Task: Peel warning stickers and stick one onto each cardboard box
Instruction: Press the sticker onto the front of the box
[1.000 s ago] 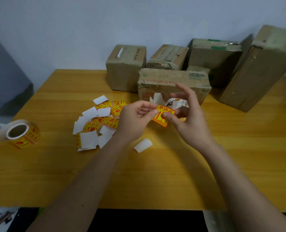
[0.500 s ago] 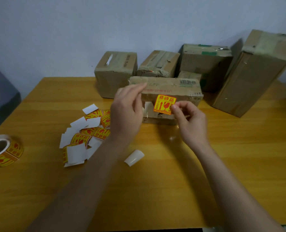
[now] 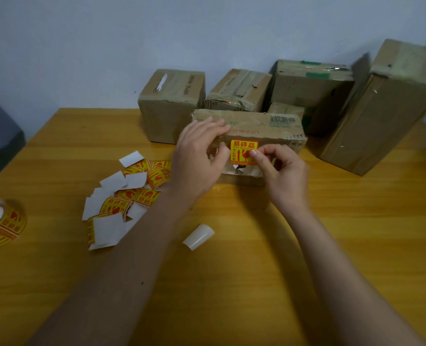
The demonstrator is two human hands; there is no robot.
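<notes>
**Yellow warning sticker pressed to the front of the nearest box**

The warning sticker (image 3: 243, 151) is a small upright rectangle, bright yellow with red-orange print: a row of large characters across the top, an upward arrow and a glass-shaped symbol beneath, and a thin red band along the bottom edge. It lies against the front face of the low, wide cardboard box (image 3: 266, 132), near that face's middle, with its top edge just under the box's crumpled upper rim.

The right hand (image 3: 285, 174) has its fingers curled in, and a fingertip (image 3: 253, 154) presses on the sticker's lower right part. The left hand (image 3: 197, 158) grips the box's left end, fingers laid flat over the top edge and thumb on the front face beside the sticker.

Behind this box stand more cardboard boxes: a cube-like one (image 3: 171, 103) at the left, a taped one (image 3: 239, 89), a larger one (image 3: 311, 88) with green tape, and a tall one (image 3: 386, 108) leaning at the right.

On the wooden table (image 3: 356, 245), to the left of the left forearm, lies a heap of loose stickers and white backing papers (image 3: 122, 198). A curled white backing piece (image 3: 198, 237) lies alone between the forearms. A sticker roll (image 3: 0, 222) sits at the table's left edge.
</notes>
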